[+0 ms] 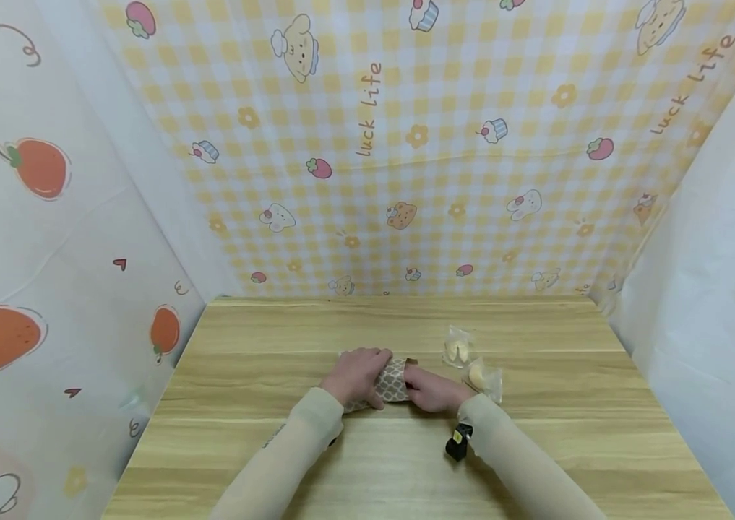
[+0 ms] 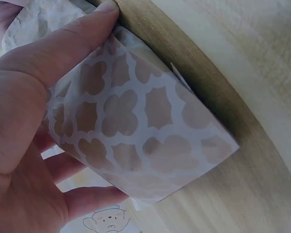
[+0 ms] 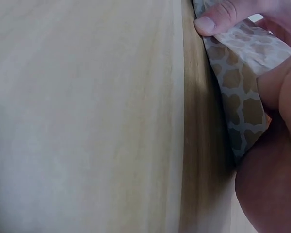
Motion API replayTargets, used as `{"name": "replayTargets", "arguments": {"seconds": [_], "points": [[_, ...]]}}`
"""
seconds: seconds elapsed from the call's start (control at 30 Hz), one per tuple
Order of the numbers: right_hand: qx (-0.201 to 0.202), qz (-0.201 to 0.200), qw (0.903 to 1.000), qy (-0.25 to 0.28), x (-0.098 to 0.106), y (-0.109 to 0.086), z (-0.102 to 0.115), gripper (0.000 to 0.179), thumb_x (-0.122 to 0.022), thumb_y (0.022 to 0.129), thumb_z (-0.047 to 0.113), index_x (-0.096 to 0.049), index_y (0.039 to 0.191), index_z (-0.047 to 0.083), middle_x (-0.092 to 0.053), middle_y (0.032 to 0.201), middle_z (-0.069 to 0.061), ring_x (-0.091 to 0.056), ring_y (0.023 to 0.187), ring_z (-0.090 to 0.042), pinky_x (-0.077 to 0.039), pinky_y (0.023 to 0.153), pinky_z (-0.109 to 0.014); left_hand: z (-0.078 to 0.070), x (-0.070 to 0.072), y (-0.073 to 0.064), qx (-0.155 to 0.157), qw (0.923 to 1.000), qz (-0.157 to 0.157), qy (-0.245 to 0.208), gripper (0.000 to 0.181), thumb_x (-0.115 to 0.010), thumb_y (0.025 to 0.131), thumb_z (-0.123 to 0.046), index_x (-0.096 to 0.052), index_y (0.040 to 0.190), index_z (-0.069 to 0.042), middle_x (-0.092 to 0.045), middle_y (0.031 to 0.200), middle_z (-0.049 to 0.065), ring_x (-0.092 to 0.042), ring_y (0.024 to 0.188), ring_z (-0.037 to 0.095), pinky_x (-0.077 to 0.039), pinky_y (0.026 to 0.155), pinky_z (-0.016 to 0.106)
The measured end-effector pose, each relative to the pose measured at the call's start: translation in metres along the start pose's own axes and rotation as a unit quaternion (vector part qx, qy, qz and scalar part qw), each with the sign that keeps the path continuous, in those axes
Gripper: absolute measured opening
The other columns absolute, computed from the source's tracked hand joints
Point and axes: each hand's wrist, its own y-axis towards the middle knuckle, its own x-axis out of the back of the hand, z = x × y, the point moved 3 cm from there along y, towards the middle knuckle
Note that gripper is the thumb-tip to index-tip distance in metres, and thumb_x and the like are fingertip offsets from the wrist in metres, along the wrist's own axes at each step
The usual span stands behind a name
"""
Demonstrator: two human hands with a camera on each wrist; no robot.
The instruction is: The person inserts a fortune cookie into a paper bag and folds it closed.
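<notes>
A brown paper bag [image 1: 393,381] with a white lattice pattern lies on its side on the table. My left hand [image 1: 355,375] grips it, thumb on the near side and fingers over the top. In the left wrist view the closed end of the bag [image 2: 121,116] sticks out past the thumb. My right hand [image 1: 435,390] reaches into the bag's open end on the right, its fingers hidden inside. In the right wrist view that hand [image 3: 276,179] fills the bag's mouth. Just beyond it lie two clear-wrapped fortune cookies, one farther cookie [image 1: 458,349] and one nearer cookie [image 1: 478,375].
The wooden table [image 1: 263,332] reaches back to a yellow checked cloth wall [image 1: 419,180]. White cloths hang along the left and right sides. A small black device [image 1: 458,442] is strapped at my right wrist.
</notes>
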Motion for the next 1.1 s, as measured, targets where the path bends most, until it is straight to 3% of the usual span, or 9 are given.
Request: {"name": "replayTargets", "arguments": {"seconds": [0.2, 0.5, 0.63, 0.77, 0.93, 1.1], "points": [[0.010, -0.034, 0.9993, -0.006, 0.000, -0.004, 0.002, 0.032, -0.049, 0.105, -0.001, -0.067, 0.131, 0.007, -0.070, 0.130, -0.006, -0.065, 0.120, -0.018, -0.052, 0.107, -0.038, -0.002, 0.002, -0.001, 0.009, 0.9999, 0.003, -0.009, 0.085, -0.100, 0.067, -0.042, -0.056, 0.136, -0.017, -0.070, 0.125, 0.003, -0.068, 0.111, 0.025, -0.059, 0.089, 0.046], [-0.015, -0.108, 0.9939, -0.018, 0.004, -0.016, 0.005, 0.022, -0.053, 0.105, 0.001, -0.071, 0.109, 0.014, -0.072, 0.111, 0.002, -0.065, 0.103, -0.012, -0.055, 0.093, -0.036, -0.003, 0.001, -0.001, 0.015, 0.9996, 0.005, -0.024, 0.086, -0.100, 0.066, -0.040, -0.056, 0.137, -0.017, -0.070, 0.127, 0.004, -0.067, 0.112, 0.026, -0.058, 0.092, 0.048], [-0.015, -0.144, 0.9892, -0.023, 0.010, -0.027, 0.007, 0.020, -0.059, 0.104, 0.003, -0.072, 0.115, 0.013, -0.072, 0.112, 0.001, -0.066, 0.102, -0.013, -0.057, 0.089, -0.034, -0.003, 0.001, -0.001, 0.020, 0.9995, 0.009, -0.022, 0.090, -0.100, 0.067, -0.040, -0.055, 0.141, -0.016, -0.069, 0.131, 0.005, -0.067, 0.116, 0.027, -0.057, 0.096, 0.048], [-0.031, -0.181, 0.9829, -0.018, 0.020, -0.041, 0.008, 0.030, -0.065, 0.101, 0.002, -0.071, 0.129, 0.009, -0.073, 0.124, -0.005, -0.070, 0.105, -0.020, -0.060, 0.088, -0.034, -0.003, 0.002, -0.002, 0.022, 0.9995, 0.012, -0.019, 0.089, -0.100, 0.067, -0.041, -0.055, 0.140, -0.015, -0.069, 0.128, 0.004, -0.067, 0.113, 0.026, -0.058, 0.094, 0.048], [-0.062, -0.232, 0.9688, -0.063, 0.034, -0.062, 0.007, 0.030, -0.072, 0.097, 0.005, -0.070, 0.127, 0.005, -0.071, 0.125, -0.007, -0.069, 0.105, -0.027, -0.061, 0.086, -0.039, -0.003, 0.003, -0.004, 0.023, 0.9996, 0.013, -0.013, 0.085, -0.100, 0.067, -0.042, -0.056, 0.135, -0.016, -0.070, 0.118, 0.000, -0.067, 0.106, 0.023, -0.058, 0.089, 0.047], [-0.049, -0.293, 0.9413, -0.160, 0.042, -0.089, 0.000, 0.033, -0.082, 0.089, 0.004, -0.072, 0.121, 0.003, -0.070, 0.121, -0.010, -0.067, 0.111, -0.033, -0.058, 0.093, -0.052, -0.004, 0.004, -0.005, 0.018, 0.9997, 0.009, -0.012, 0.087, -0.100, 0.067, -0.043, -0.056, 0.137, -0.016, -0.070, 0.123, 0.002, -0.068, 0.109, 0.024, -0.058, 0.092, 0.047]]}}
